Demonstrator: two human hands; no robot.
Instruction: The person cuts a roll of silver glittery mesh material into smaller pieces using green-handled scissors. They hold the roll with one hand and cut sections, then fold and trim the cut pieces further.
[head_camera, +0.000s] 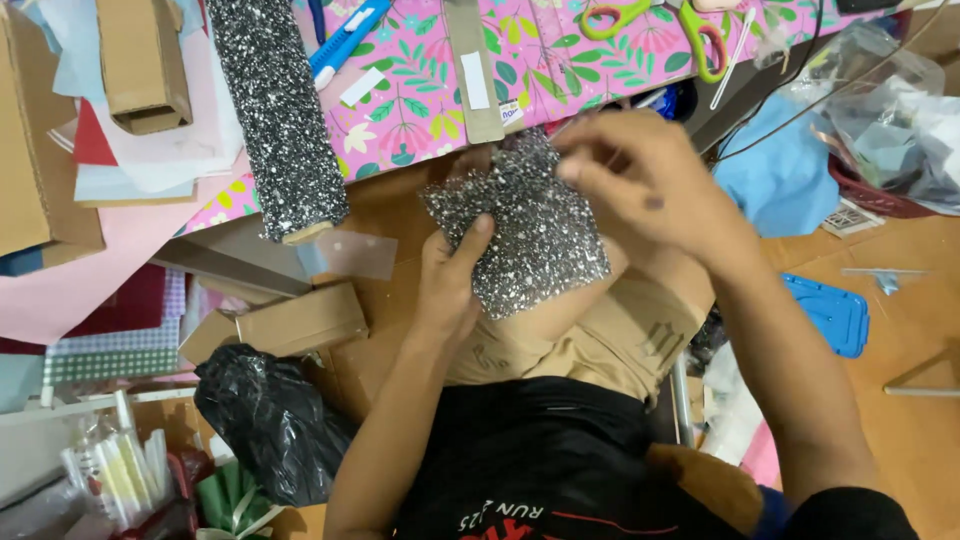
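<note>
Left of the glitter sheet (520, 235), passage is blocked by a glitter-wrapped box (278, 115) and cardboard boxes (290, 322); bare floor (900, 440) is left to its right.
</note>
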